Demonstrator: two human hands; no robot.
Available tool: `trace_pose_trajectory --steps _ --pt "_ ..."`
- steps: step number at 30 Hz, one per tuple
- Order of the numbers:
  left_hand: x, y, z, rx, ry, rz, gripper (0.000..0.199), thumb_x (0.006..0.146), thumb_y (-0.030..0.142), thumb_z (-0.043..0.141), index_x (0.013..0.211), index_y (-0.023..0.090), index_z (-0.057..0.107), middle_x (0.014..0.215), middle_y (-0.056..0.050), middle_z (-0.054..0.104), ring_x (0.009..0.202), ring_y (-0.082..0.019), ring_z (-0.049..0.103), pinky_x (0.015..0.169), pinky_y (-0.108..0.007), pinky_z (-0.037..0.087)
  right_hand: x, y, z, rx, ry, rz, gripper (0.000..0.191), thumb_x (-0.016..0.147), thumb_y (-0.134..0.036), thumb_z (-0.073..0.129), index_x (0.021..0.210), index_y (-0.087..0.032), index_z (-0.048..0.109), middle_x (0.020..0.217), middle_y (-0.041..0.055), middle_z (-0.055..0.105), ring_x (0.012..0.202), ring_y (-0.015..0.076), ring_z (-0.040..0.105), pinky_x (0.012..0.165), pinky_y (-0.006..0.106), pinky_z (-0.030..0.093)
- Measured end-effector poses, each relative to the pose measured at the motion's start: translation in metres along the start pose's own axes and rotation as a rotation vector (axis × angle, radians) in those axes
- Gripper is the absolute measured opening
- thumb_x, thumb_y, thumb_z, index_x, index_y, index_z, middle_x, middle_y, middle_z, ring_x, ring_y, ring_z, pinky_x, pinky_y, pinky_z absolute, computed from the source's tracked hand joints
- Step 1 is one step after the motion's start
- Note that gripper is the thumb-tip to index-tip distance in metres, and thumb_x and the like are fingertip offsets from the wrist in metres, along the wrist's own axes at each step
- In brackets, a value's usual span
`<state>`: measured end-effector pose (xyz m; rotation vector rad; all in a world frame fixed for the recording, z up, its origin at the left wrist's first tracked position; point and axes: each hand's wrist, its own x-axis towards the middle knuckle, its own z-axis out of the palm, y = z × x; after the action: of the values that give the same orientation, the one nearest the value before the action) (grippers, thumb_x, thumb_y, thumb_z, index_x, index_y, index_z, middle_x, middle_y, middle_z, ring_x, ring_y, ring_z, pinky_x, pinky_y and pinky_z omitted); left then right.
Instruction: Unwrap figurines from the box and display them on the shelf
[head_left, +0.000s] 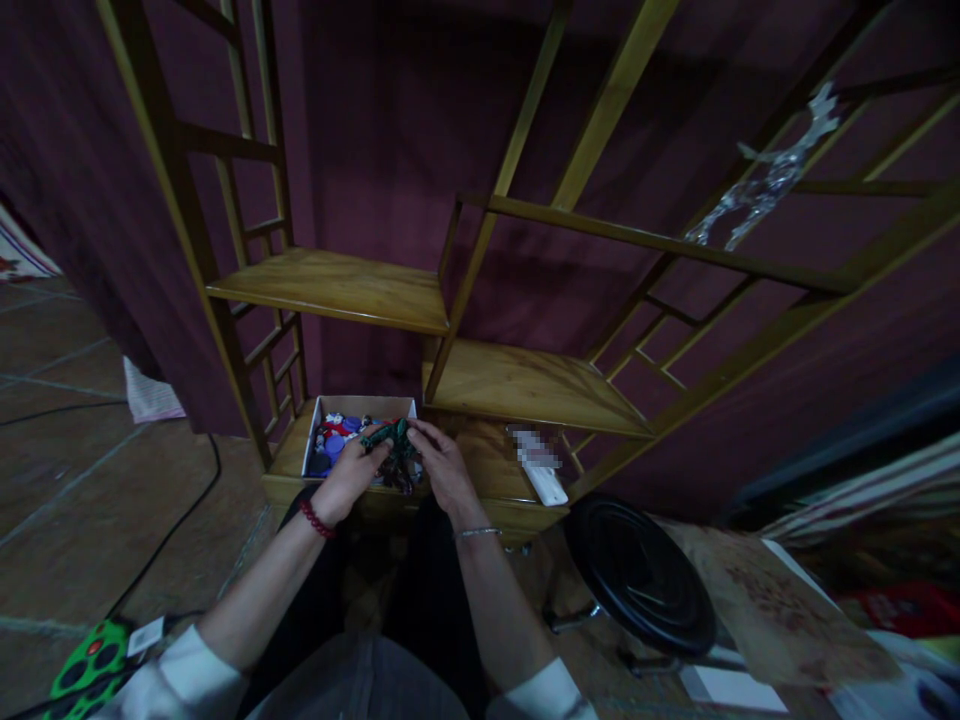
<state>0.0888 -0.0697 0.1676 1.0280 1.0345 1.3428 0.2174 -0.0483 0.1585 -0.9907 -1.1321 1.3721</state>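
Both my hands meet over the white box (324,408) of bright small pieces on the lowest shelf (495,470); my left hand (346,482) and right hand (444,468) have their fingers pinched shut on a dark green toy (391,437), held just above the box's right end.

The box (330,408) sits on the lowest shelf (495,470), at its left end. Both hands, left hand (346,483) and right hand (444,467), meet over the box's near right corner, gripping a small toy (391,438). A stool (637,575) stands right of the shelf, nearer the person.
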Motion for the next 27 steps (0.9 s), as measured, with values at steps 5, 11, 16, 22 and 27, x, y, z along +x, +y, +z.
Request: trace_pose_trajectory --steps 5,11,16,22,27 --pt "0.002 -0.001 0.001 0.047 0.022 0.055 0.028 0.065 0.030 0.060 0.091 0.018 0.062 0.084 -0.002 0.063 0.083 -0.017 0.055 0.076 -0.027 0.042 -0.005 -0.007 0.001 -0.022 0.037 -0.003 0.038 0.064 -0.040 0.063 0.097 -0.020 0.063 0.093 0.0024 0.063 0.083 0.0142 0.055 0.069 0.023 0.044" --pt "0.006 0.003 0.001 0.072 0.051 0.079 0.028 0.064 0.029 0.061 0.089 0.017 0.062 0.084 -0.003 0.063 0.081 -0.016 0.055 0.076 -0.026 0.041 -0.008 -0.015 -0.002 -0.088 0.062 0.063 0.042 0.063 -0.042 0.064 0.096 -0.017 0.062 0.064 -0.0003 0.061 0.050 0.0077 0.049 0.046 0.018 0.039" --pt "0.009 -0.001 0.001 0.079 0.044 0.107 0.028 0.065 0.028 0.060 0.091 0.018 0.062 0.087 -0.003 0.063 0.081 -0.016 0.055 0.076 -0.026 0.041 -0.010 -0.017 -0.002 -0.025 -0.021 0.068 0.044 0.065 -0.045 0.062 0.097 -0.016 0.060 0.064 0.0008 0.062 0.050 0.0083 0.052 0.044 0.018 0.038" --pt "0.010 -0.002 0.002 0.076 0.045 0.127 0.027 0.064 0.026 0.062 0.090 0.019 0.063 0.086 -0.003 0.064 0.083 -0.017 0.056 0.076 -0.026 0.042 -0.010 -0.021 -0.002 0.125 -0.078 0.128 0.042 0.062 -0.041 0.066 0.094 -0.017 0.060 0.068 0.0008 0.063 0.053 0.0093 0.054 0.043 0.017 0.038" --pt "0.008 0.005 0.006 0.068 0.017 0.109 0.027 0.064 0.027 0.061 0.090 0.018 0.063 0.087 -0.003 0.064 0.084 -0.017 0.056 0.077 -0.027 0.042 -0.010 -0.023 -0.002 0.222 -0.069 0.175 0.039 0.058 -0.037 0.070 0.090 -0.016 0.061 0.064 -0.0004 0.061 0.051 0.0071 0.052 0.042 0.016 0.037"
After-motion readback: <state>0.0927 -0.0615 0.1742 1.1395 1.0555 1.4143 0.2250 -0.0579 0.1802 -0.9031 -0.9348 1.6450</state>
